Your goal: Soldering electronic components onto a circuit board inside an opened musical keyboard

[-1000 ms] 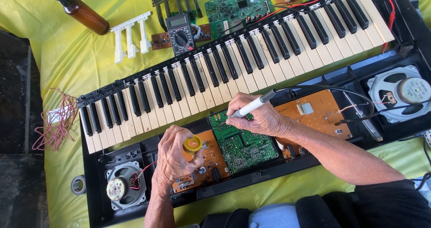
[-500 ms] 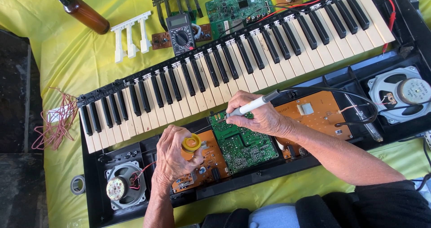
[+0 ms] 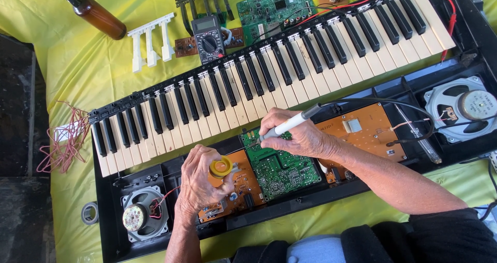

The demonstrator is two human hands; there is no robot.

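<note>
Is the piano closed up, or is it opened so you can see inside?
Opened. The keyboard case has no top cover, so the green circuit board, orange boards and both speakers show below the keys.

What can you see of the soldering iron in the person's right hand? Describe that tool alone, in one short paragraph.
The soldering iron is a slim, pen-like tool with a pale handle, seemingly plastic. The right hand grips it like a pen, tilted, its tip pointing down-left at the upper left corner of the green circuit board. Whether the tip touches the board cannot be told. A dark cable leaves its rear end and loops rightwards over the open keyboard case.
</note>
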